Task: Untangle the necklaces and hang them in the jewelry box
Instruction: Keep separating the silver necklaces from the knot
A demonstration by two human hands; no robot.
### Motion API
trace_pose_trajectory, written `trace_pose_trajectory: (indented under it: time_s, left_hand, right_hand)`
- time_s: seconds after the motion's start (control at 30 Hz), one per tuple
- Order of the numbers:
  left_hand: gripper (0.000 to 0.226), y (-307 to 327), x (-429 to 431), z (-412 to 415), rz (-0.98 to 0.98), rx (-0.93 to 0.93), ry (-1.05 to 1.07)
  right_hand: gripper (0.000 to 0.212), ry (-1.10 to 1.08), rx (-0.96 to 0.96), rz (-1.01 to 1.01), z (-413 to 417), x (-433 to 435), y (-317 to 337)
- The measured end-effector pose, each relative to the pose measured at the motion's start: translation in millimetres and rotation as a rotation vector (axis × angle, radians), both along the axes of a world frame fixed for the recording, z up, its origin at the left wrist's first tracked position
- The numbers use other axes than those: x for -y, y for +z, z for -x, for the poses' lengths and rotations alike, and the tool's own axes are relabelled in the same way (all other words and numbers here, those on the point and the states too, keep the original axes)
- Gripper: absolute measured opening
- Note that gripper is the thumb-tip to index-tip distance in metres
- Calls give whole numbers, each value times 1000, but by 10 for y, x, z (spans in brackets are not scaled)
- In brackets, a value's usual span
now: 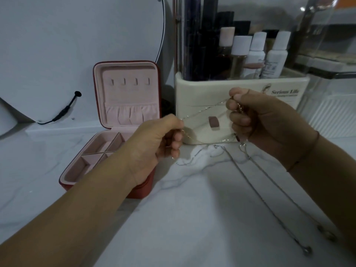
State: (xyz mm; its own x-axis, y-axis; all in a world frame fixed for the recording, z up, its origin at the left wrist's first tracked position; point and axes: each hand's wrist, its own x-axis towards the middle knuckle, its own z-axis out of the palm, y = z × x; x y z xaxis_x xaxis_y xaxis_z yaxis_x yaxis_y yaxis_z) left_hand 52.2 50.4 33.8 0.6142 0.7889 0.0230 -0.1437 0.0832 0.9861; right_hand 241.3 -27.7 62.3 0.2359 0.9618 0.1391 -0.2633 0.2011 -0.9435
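I see both hands raised just right of the jewelry box. The box stands open on the desk, its lid upright and its 4 hooks bare.

The left hand is the nearer one to the box. Its forearm crosses the box's front right corner and hides part of the tray. Its fingers are curled and pinch a gold chain against the thumb.

The right hand is farther right of the box. Its fingers are curled as well, pinching more gold links at the thumb tip; I cannot tell how these are tangled. A thin silver chain runs taut between the 2 hands, rising toward the right one.

The rest of the necklaces hangs below the right hand and lies across the desk, well right of the box. It runs toward me in 2 long strands that end in small pendants. A loose loop lies on the desk under the hands.

Directly behind the hands, just right of the box's lid, stands a cream organizer filled with bottles. Its brown drawer handle shows between the 2 hands. Behind the box and to its left is a round mirror with a black cable at its lower edge.
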Motion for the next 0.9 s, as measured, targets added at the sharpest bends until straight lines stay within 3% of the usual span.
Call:
trace_pose_trajectory:
  time_s: [0.13, 0.23, 0.37, 0.53, 0.63, 0.77, 0.9]
  left_hand:
    - [3, 96, -62, 86, 80, 161, 10]
    - [7, 144, -90, 150, 181, 268, -13]
    - [12, 155, -120, 176, 261, 340, -23]
    - [21, 209, -128, 183, 276, 355, 81]
    - [20, 206, -99, 167, 176, 269, 80]
    - [31, 136, -91, 116, -135, -42, 184]
    - [25, 65, -14, 92, -346, -209, 270]
  right_hand:
    - [17, -204, 441, 40, 16, 7, -49]
    - [16, -255, 606, 61, 47, -1, -71]
    - [13, -259, 667, 65, 44, -15, -97]
    - [17, -242, 589, 23, -16, -32, -80]
    - [18, -252, 599, -46, -39, -29, -72]
    - [15, -186, 656, -94, -26, -1, -55]
    - [15, -12, 546, -80, 49, 35, -45]
